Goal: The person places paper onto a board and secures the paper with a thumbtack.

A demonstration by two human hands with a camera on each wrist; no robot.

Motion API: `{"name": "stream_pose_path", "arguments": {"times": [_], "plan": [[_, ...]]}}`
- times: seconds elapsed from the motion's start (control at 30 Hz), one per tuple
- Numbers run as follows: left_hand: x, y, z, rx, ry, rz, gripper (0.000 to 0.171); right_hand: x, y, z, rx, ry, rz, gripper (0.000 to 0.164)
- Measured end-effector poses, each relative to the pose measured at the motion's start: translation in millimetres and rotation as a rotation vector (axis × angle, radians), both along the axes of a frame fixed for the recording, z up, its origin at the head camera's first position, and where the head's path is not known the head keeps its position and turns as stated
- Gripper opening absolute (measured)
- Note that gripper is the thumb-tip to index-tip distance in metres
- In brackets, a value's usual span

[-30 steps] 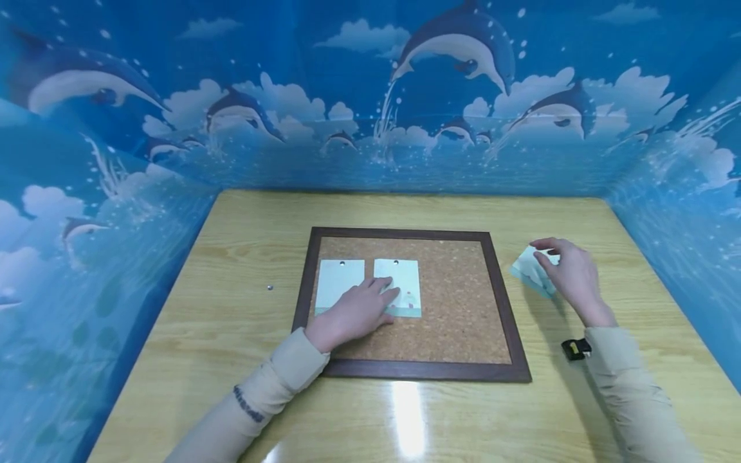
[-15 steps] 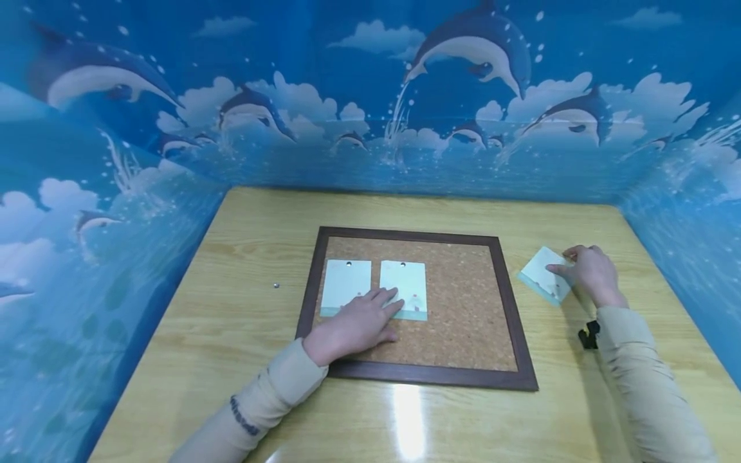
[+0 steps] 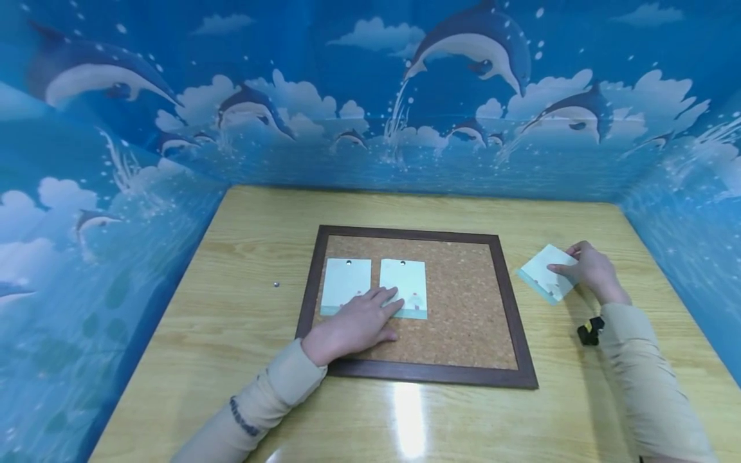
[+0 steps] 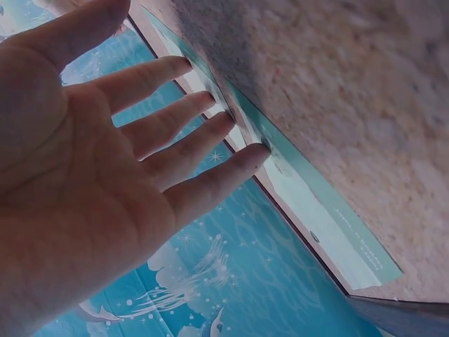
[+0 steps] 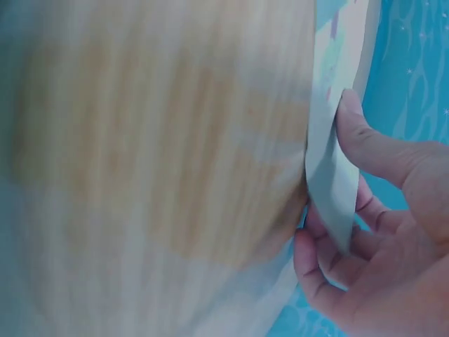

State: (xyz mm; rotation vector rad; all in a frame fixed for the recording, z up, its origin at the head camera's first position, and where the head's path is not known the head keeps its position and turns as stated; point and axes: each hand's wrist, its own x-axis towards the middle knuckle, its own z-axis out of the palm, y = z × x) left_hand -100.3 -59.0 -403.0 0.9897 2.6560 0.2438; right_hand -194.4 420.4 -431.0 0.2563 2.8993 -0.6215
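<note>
Two pale green note sheets lie side by side on a cork board, the left sheet and the right sheet, each with a small silver tack at its top edge. My left hand lies over their lower parts, fingers spread and straight; in the left wrist view its fingertips are at the sheets' green-banded edge. Right of the board, my right hand pinches a third note sheet by one corner. In the right wrist view the thumb presses its printed face, with fingers behind.
A loose silver tack lies on the wooden table left of the board. The board has a raised dark frame. Dolphin-print curtains stand at the back and sides. A small black item shows by the right cuff.
My right hand has shifted to the third sheet's right corner, its thumb now on the face, leaving more of the sheet showing. The left hand stays on the board. The head view has shifted slightly.
</note>
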Motion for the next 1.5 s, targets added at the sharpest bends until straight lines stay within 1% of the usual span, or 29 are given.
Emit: {"name": "stream_pose_path", "arguments": {"times": [0.2,0.27,0.4,0.47,0.63,0.87,1.03,1.1,1.2,1.33,1.4,1.5], "plan": [[0.5,-1,0.5,0.018,-0.003,-0.004,0.065,5.7,-2,-4.3,-0.051,0.068,-0.032,0.062],[0.7,-2,0.6,0.028,-0.01,-0.007,0.065,7.7,-1,-5.3,-0.059,0.091,-0.029,0.057],[0.7,-3,0.4,0.033,-0.01,-0.01,0.065,10.6,0,-6.5,-0.044,0.139,0.002,0.043],[0.3,-3,-0.5,0.025,-0.012,-0.008,0.065,12.0,1,-6.2,-0.039,0.15,0.009,0.039],[-0.7,-1,-1.7,0.01,-0.014,-0.007,0.066,16.9,5,-6.2,-0.05,0.136,0.002,0.038],[-1.8,3,2.9,0.011,-0.001,-0.009,0.066,21.1,4,-2.9,-0.088,0.143,-0.005,0.039],[-6.0,8,6.6,0.04,0.045,0.018,0.054,20.6,-3,8.0,-0.104,0.197,0.026,0.037],[-9.3,13,7.8,0.057,0.069,0.026,0.047,20.4,-8,14.5,-0.119,0.218,0.023,0.036],[-15.2,22,10.1,0.085,0.074,0.032,0.042,20.0,-19,25.1,-0.143,0.238,0.013,0.037],[-20.9,38,13.1,0.109,0.071,0.012,0.044,19.3,-39,39.9,-0.158,0.253,0.016,0.037],[-21.9,46,13.9,0.11,0.067,-0.008,0.045,19.2,-51,47.6,-0.163,0.264,0.032,0.036],[-21.7,58,14.1,0.11,0.04,-0.046,0.048,18.4,-69,58.3,-0.184,0.269,0.065,0.035]]}}
